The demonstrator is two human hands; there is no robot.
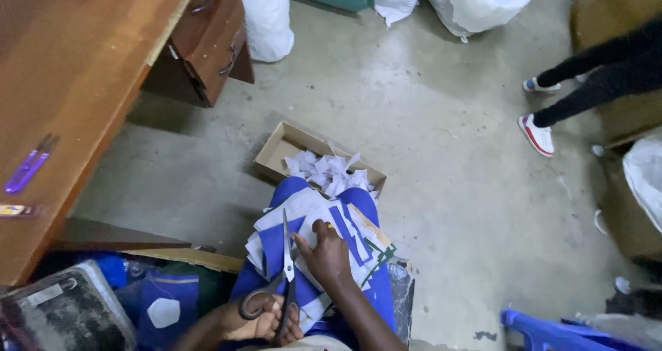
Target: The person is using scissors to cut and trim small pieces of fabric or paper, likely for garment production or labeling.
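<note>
Resting on your lap, the stack of blue-and-white fabric pieces (324, 237) lies under your right hand (325, 254), fingers pressed flat on top. Your left hand (265, 323) grips the scissors (286, 272), blades closed, just left of it. Beyond, a cardboard box (289, 147) already holds white offcuts (327, 172); most pieces look uncut. Bare concrete floor (427, 116), wooden desk (62, 82) far left.

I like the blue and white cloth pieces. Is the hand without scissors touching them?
Touching: the head view shows the right hand pressed flat on the blue and white cloth pieces.

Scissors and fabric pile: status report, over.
Left hand grips grey-handled metal scissors, blades shut. Right hand presses blue-and-white fabric pieces. Nothing obstructing.
</note>
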